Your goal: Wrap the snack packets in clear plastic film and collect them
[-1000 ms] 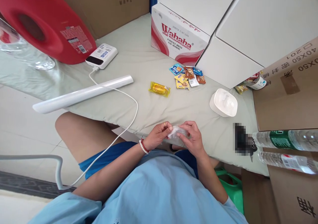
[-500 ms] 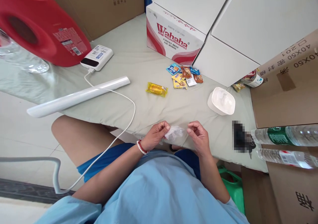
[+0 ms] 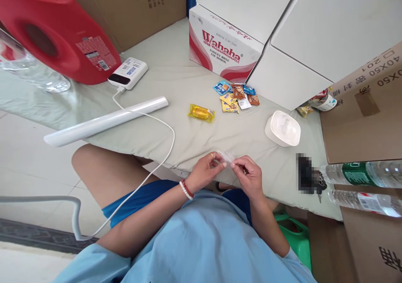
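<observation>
left hand [image 3: 205,172]: fingertips pinched narrow on a small clear wrapper [image 3: 226,156]. right hand [image 3: 249,175]: fingertips pinched on the same wrapper's other end. wrapper held between both hands at the table's [image 3: 188,136] near edge. white bowl [image 3: 282,129] at 2 o'clock; yellow snack packet [image 3: 201,112] at 11 o'clock; snack packets [image 3: 236,96] at 12.

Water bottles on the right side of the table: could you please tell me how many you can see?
2. One with a green label lies on its side at the right edge, and a second bottle lies just nearer, below it. Both run out of frame; more may be hidden.
</observation>
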The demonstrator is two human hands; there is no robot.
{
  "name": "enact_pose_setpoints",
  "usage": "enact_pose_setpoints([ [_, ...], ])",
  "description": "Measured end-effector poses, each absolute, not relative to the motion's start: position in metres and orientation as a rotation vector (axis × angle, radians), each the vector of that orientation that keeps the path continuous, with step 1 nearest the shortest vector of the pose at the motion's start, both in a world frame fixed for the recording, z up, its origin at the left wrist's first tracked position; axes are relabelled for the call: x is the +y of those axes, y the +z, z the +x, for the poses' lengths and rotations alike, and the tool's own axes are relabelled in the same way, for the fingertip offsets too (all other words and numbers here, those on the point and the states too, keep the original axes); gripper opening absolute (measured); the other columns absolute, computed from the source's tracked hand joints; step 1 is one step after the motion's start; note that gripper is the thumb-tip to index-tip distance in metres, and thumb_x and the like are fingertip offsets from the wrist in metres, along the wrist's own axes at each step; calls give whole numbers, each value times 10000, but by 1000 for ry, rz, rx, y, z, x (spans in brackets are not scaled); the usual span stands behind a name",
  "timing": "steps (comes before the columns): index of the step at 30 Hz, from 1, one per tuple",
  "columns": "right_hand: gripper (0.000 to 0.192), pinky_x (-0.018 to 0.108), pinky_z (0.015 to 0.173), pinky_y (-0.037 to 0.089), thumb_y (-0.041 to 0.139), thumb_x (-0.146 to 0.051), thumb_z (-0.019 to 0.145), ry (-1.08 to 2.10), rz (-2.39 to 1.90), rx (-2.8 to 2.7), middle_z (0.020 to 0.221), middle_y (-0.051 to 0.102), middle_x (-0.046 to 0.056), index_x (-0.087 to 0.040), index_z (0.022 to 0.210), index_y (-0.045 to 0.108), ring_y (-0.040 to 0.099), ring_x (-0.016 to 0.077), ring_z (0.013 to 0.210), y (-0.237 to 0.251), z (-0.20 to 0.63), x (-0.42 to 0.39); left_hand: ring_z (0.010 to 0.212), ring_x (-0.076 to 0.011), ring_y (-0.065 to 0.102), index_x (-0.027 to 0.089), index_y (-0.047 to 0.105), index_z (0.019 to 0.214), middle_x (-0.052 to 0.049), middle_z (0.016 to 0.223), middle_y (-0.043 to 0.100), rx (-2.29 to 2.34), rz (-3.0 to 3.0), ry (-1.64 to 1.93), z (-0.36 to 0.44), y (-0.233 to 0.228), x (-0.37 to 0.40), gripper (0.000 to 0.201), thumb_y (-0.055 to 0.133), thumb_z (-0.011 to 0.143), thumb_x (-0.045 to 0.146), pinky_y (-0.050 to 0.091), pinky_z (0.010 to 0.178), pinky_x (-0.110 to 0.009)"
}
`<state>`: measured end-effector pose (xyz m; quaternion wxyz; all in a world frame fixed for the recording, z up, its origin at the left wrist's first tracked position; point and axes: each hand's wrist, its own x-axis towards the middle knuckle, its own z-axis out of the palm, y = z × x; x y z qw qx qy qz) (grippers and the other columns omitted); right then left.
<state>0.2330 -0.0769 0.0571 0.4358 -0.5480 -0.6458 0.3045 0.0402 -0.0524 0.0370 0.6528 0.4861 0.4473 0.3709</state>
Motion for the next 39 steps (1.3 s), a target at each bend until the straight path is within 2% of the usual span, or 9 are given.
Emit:
enact_pose_setpoints([
  [4,111,270,642,417,750,-351,900,860,-1374,-1298,800,618,-4,-240,898,742,513,126,681,52,235,-78,670,-131,562,180,645,801,3,714,632,964,968,909,43,31,-45,390,793,758,537,445,599,-245],
  [8,252,234,550,345,840,-420,782,1035,-1387,-851,685,541,-43,-217,853,710,409,87,573,43,246,-76,667,-122,564,172,650,803,-4,686,656,957,800,994,37,23,-45,350,815,757,478,438,627,-241],
  [13,333,216,493,286,896,-434,684,1165,-1365,-670,643,479,-66,-210,837,701,344,67,528,41,247,-77,795,-119,607,171,608,780,-46,952,695,960,689,1079,37,19,-49,328,813,736,423,494,762,-270],
  [17,329,219,482,278,882,-451,719,1148,-1382,-742,658,518,-55,-205,848,706,336,67,526,45,239,-80,1055,-200,640,207,571,985,-63,1152,629,1119,874,1131,46,23,-50,433,848,684,348,521,828,-310],
  [19,307,225,476,272,858,-454,761,1165,-1380,-795,666,536,-50,-206,862,707,327,69,518,48,237,-83,1042,-207,647,224,542,1120,-60,1177,599,1207,956,1082,50,25,-48,575,859,647,307,528,813,-322],
  [23,192,247,570,378,789,-406,860,1063,-1394,-1057,787,606,-10,-228,895,727,459,104,620,60,245,-85,800,-132,611,216,542,1147,-1,1002,571,1101,1092,995,42,31,-32,558,776,641,186,521,770,-306],
  [29,137,351,891,492,727,-378,917,818,-1394,-1456,1109,654,75,-244,889,736,612,214,1026,84,268,-86,776,-142,584,228,657,1116,-11,954,564,1035,1701,1025,7,52,3,406,648,724,126,501,811,-313],
  [36,268,266,608,456,752,-471,890,1134,-1376,-1010,670,608,-21,-225,888,647,531,134,607,76,261,-88,696,-154,527,223,609,839,3,818,564,1492,1457,1314,11,57,-14,136,723,793,282,450,713,-298],
  [39,205,260,646,462,745,-422,911,1141,-1365,-1068,705,627,-21,-230,909,675,546,128,642,71,254,-89,647,-152,528,214,614,769,2,687,579,1156,1329,1067,31,59,-32,336,620,909,519,424,640,-284],
])
